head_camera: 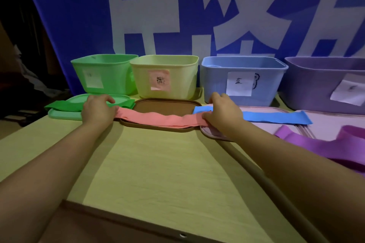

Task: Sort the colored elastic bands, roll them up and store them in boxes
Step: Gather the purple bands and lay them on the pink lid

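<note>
— Stretching a pink elastic band (158,119) flat across a brown lid (166,105), a person's left hand (97,109) and right hand (223,113) each pinch one end with curled fingers. What textures show?

— Soft, slightly rippled fabric over smooth moulded plastic with rounded corners. A green band (65,105) lies folded on a green lid (59,114), a blue band (276,117) lies flat on a pale pink lid (325,122), and a glossy purple band (316,144) curls at the right.

— And the boxes?

— Four rounded tubs stand behind on the pale wood-grain table (154,173): green box (106,73), yellow box (166,76), blue box (241,81), purple box (324,85), each with a paper label. The purple one is cut off by the edge; the green box's label is too faint to read, and the fingertips are hidden under the knuckles.
</note>
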